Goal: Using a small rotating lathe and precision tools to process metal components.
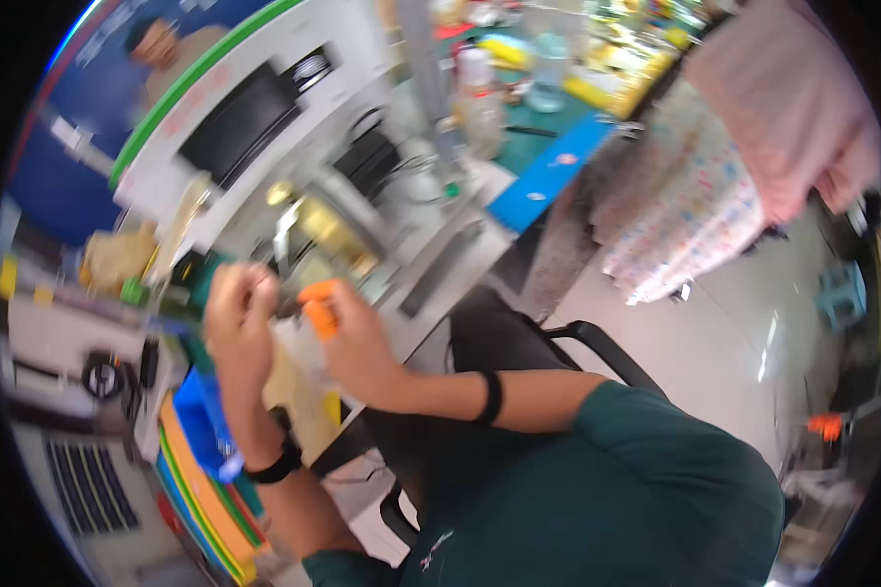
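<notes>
My left hand [240,328] is raised over the left part of the desk, its fingers curled closed; whatever they may hold is hidden. Close to its right, my right hand [360,352] is closed around an orange-handled tool [320,311]. Blur hides the tool's exact kind, and a small dark part shows between the two hands. Behind them on the desk lies a yellowish, transparent packet or container [335,233], too smeared to name. Under my hands hangs a pale tan sheet or bag [301,391], beside the desk edge.
A dark keyboard [442,266] lies on the desk, with a black screen [242,124] behind. A blue board [550,171] and a bottle [478,98] are at the right. A black chair [607,352] stands near my right elbow. Across the partition is another person [171,54].
</notes>
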